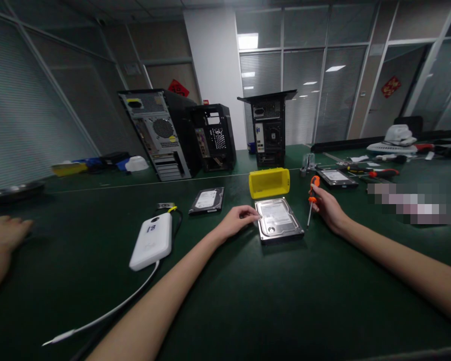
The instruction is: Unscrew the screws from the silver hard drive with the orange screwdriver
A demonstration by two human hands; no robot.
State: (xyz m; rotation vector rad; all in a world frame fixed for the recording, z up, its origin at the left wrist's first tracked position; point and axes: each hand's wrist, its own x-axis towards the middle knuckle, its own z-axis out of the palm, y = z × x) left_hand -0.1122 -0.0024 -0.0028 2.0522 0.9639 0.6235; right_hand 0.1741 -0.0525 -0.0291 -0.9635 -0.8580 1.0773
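The work looks to be at an early stage, judging by the hard drive (pixel 278 220), which lies flat on the table (pixel 225 301) between the two hands with its metal cover on. The left hand (pixel 240 221) has its fingers bent together at the drive's left edge; whether that grip pinches anything cannot be told. The right hand (pixel 327 206) has its grip closed round the orange screwdriver (pixel 312 200), whose tip points down just beside the drive's right side, apart from the cover. Whether any screws are out is too small to tell. Opening the cover seems not yet done. A yellow bin (pixel 269 185) sits just behind the drive; a second drive (pixel 206 200) and a third drive (pixel 336 177) lie farther off, one on either side.
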